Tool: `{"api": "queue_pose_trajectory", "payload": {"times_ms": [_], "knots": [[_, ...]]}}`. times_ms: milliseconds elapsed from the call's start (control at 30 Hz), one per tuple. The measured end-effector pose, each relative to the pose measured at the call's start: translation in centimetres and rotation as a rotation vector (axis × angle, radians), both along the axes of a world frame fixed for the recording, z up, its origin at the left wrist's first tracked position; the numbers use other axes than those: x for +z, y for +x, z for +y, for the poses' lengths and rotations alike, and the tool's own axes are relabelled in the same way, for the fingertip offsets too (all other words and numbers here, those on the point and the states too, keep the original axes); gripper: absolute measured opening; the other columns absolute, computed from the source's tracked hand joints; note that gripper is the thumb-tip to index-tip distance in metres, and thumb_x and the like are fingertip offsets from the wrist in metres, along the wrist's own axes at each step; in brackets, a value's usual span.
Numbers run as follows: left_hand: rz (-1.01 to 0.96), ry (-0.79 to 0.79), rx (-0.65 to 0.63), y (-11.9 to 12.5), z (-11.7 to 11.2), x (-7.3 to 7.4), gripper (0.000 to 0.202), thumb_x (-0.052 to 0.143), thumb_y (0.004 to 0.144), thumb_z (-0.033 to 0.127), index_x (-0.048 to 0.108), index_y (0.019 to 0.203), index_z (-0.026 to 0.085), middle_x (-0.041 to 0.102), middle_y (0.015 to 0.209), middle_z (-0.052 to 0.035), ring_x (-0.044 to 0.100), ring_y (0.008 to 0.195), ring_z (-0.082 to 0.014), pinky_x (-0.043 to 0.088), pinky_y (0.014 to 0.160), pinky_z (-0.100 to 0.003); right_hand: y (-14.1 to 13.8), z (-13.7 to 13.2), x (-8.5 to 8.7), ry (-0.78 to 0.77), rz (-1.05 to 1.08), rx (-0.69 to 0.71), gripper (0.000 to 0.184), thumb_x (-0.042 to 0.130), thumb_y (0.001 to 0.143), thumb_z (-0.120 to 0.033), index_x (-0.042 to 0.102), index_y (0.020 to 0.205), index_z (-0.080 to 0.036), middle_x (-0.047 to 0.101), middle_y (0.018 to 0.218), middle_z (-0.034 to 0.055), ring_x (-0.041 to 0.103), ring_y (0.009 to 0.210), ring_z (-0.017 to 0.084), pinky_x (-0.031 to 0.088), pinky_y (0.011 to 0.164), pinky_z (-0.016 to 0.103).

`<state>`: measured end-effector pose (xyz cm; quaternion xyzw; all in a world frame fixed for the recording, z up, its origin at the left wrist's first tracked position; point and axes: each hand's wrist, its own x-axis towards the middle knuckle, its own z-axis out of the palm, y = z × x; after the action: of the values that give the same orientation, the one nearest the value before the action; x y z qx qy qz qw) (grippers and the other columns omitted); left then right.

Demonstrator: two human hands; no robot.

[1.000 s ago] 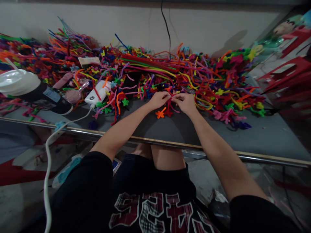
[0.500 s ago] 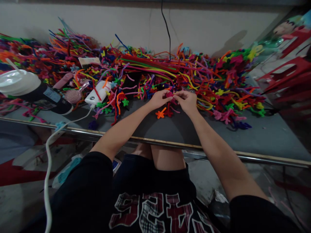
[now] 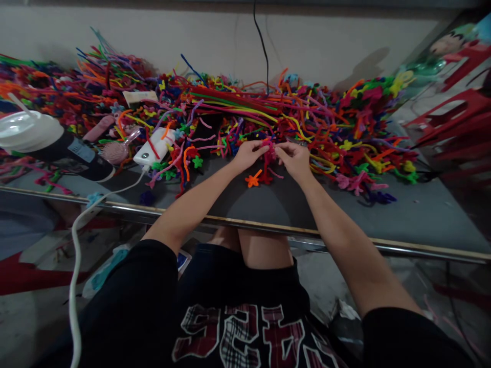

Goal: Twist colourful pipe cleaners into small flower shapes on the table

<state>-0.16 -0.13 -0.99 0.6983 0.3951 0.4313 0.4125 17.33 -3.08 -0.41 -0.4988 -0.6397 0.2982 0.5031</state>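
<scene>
A magenta pipe cleaner (image 3: 269, 148), bent into small loops, is between my two hands over the table. My left hand (image 3: 248, 155) pinches its left side with thumb and forefinger. On the other side, the fingers of my right hand (image 3: 294, 157) are closed at its right edge. Just below my hands, an orange pipe-cleaner flower (image 3: 253, 180) lies on the grey tabletop, with a red pipe-cleaner flower (image 3: 266, 178) beside it. The exact shape of the magenta piece is partly hidden by my fingers.
A heap of coloured pipe cleaners (image 3: 238, 105) runs along the wall. To the left are a lidded cup (image 3: 57, 143), a hairbrush (image 3: 118, 149) and a white power bank (image 3: 153, 147) with a white cable (image 3: 75, 255). Red chairs (image 3: 452, 122) stand at right.
My fingers have shifted slightly around the magenta pipe cleaner, and more of its loops show between my hands. The flowers on the table have stayed put.
</scene>
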Motion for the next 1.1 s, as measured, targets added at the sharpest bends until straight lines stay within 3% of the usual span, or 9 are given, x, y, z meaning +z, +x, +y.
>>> {"api": "queue_pose_trajectory", "payload": {"times_ms": [133,300,500,1100], "knots": [[0.054,0.054,-0.022,-0.07,-0.05,0.03,0.029,0.053,0.088,0.039,0.068,0.080,0.015,0.061,0.068,0.0001,0.049,0.062,-0.0086,0.041,0.063,-0.023,0.13,-0.05,0.04,0.026,-0.028,0.024,0.042,0.064,0.076,-0.058,0.072,0.101,-0.026,0.070,0.077,0.0024,0.060,0.057,0.014,0.054,0.056,0.032],[0.150,0.108,-0.022,-0.09,-0.18,0.18,0.028,0.052,0.089,0.036,0.067,0.077,0.015,0.061,0.068,0.0014,0.051,0.065,-0.0091,0.041,0.066,-0.023,0.13,-0.40,0.16,0.036,-0.066,0.045,0.029,0.067,0.078,-0.045,0.074,0.097,-0.025,0.073,0.083,0.0030,0.064,0.064,0.017,0.056,0.064,0.036],[0.218,0.138,-0.038,-0.22,-0.33,0.46,0.028,0.052,0.089,0.035,0.068,0.079,0.014,0.061,0.068,0.0006,0.050,0.064,-0.0093,0.039,0.066,-0.024,0.11,-0.39,0.08,0.020,-0.061,0.052,0.024,0.069,0.077,-0.040,0.074,0.094,-0.025,0.075,0.092,0.0044,0.070,0.083,0.022,0.058,0.073,0.039],[0.278,0.141,-0.068,-0.24,-0.33,0.57,0.028,0.050,0.088,0.034,0.063,0.070,0.015,0.055,0.062,0.0019,0.046,0.061,-0.0094,0.037,0.065,-0.024,0.48,0.10,-0.51,0.040,-0.073,0.084,0.016,0.072,0.075,-0.034,0.073,0.084,-0.022,0.073,0.078,0.0030,0.068,0.069,0.019,0.058,0.071,0.038]]}}
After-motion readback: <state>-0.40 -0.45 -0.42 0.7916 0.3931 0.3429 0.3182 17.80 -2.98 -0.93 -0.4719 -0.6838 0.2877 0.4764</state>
